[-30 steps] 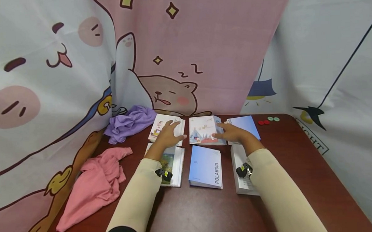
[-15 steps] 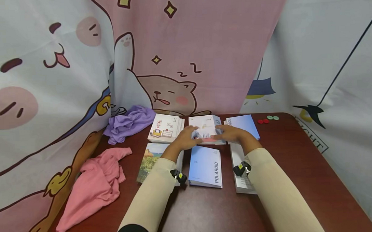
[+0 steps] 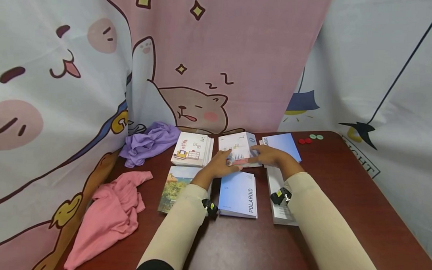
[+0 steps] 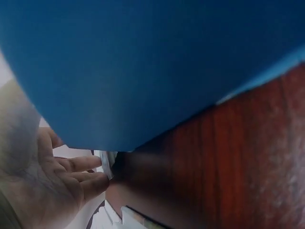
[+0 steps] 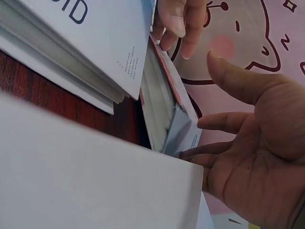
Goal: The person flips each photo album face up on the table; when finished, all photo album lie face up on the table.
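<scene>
Left hand [image 3: 222, 165] has moved right off the far-left book [image 3: 192, 149] over the last second and now sits on the near-left edge of the middle book [image 3: 238, 147], fingers curled round that edge. Right hand [image 3: 270, 155] hasn't shifted: still on the right edge of the same book, fingers touching its side. Right wrist view shows the right hand's fingers [image 5: 224, 121] fairly straight against the book's spine, with the left hand's fingertips [image 5: 176, 26] hooked over the far edge. So both hands now bracket one book, a two-handed hold in the making. The near edge looks a bit raised off the table [image 3: 346, 186], but that is hard to tell.

Middle book is in the far row, centre, between the far-left book and a blue book [image 3: 282, 145] on the right. Near row: landscape book [image 3: 176, 184] left, now uncovered since the left arm left it; POLAROID book [image 3: 238, 194] centre; white book [image 3: 280, 204] right, partly under the right wrist. Left wrist view is mostly blocked by a blue cover.

Purple cloth [image 3: 150, 142] far left, pink cloth [image 3: 109, 214] near left, small discs [image 3: 310, 139] far right; none have moved.
</scene>
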Demonstrator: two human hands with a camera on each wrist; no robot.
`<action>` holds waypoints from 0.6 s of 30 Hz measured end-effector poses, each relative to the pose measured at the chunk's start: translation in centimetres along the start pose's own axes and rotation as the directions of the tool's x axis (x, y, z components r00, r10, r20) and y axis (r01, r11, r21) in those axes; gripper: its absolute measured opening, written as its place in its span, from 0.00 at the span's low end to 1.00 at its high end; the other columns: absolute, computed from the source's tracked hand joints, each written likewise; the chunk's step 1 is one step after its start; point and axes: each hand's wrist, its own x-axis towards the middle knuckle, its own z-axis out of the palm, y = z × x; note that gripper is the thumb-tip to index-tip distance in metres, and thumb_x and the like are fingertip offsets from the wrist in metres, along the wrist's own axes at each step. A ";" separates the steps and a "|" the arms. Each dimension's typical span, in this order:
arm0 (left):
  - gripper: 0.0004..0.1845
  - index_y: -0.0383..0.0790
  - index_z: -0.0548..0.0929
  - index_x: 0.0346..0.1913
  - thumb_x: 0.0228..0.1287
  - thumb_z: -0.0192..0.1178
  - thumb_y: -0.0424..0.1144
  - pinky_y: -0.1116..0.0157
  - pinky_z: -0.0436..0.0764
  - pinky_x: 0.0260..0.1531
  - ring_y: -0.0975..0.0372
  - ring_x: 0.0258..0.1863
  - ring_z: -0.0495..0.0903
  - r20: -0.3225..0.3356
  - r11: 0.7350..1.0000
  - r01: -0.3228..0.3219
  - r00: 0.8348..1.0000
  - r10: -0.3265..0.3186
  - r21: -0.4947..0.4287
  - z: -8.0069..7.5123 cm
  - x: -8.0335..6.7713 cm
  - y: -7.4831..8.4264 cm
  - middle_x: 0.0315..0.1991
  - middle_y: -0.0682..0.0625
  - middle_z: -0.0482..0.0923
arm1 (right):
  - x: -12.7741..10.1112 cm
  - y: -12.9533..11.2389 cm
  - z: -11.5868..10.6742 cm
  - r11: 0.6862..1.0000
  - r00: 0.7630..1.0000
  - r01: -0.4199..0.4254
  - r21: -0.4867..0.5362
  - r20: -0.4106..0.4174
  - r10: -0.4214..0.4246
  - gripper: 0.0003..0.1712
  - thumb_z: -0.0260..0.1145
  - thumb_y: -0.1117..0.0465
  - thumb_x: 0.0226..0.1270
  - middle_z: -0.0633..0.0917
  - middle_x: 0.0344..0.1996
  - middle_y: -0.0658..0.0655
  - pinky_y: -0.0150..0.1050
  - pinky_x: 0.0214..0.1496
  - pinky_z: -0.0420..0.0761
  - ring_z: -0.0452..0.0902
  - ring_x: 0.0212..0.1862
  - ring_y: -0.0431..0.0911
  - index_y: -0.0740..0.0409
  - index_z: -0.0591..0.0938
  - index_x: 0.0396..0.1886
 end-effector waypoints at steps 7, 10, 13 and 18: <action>0.56 0.42 0.50 0.90 0.72 0.68 0.62 0.42 0.67 0.82 0.40 0.84 0.63 -0.002 1.000 -0.016 1.000 0.015 -0.002 0.5 -0.1 0.4 0.85 0.31 0.57 | 0.0 0.5 -0.3 0.998 0.999 0.007 0.067 -0.051 -0.004 0.51 0.71 0.52 0.78 0.59 0.86 0.74 0.65 0.85 0.66 0.66 0.82 0.67 0.60 0.55 0.90; 0.56 0.43 0.51 0.90 0.71 0.69 0.60 0.44 0.65 0.84 0.42 0.86 0.61 -0.003 0.998 -0.054 0.999 0.054 -0.014 0.7 -0.1 0.5 0.86 0.32 0.58 | -0.1 0.9 -0.4 0.994 0.996 0.027 0.110 -0.085 -0.018 0.50 0.72 0.61 0.76 0.65 0.83 0.75 0.64 0.80 0.73 0.74 0.74 0.65 0.59 0.58 0.89; 0.56 0.43 0.51 0.90 0.71 0.71 0.58 0.44 0.63 0.85 0.43 0.87 0.60 0.003 0.996 -0.081 0.997 0.082 -0.036 0.5 0.0 0.8 0.87 0.34 0.58 | -0.3 1.2 -0.7 0.975 0.993 0.060 0.212 -0.109 -0.038 0.47 0.68 0.71 0.75 0.66 0.81 0.77 0.64 0.75 0.79 0.82 0.68 0.67 0.59 0.60 0.89; 0.57 0.47 0.48 0.91 0.71 0.71 0.55 0.44 0.63 0.84 0.44 0.86 0.62 -0.008 0.993 -0.100 0.995 0.100 -0.066 0.1 0.1 1.0 0.86 0.35 0.60 | -0.6 1.0 -1.1 0.886 0.986 0.132 0.445 -0.149 -0.072 0.43 0.61 0.77 0.78 0.66 0.80 0.75 0.62 0.69 0.84 0.82 0.66 0.69 0.58 0.61 0.88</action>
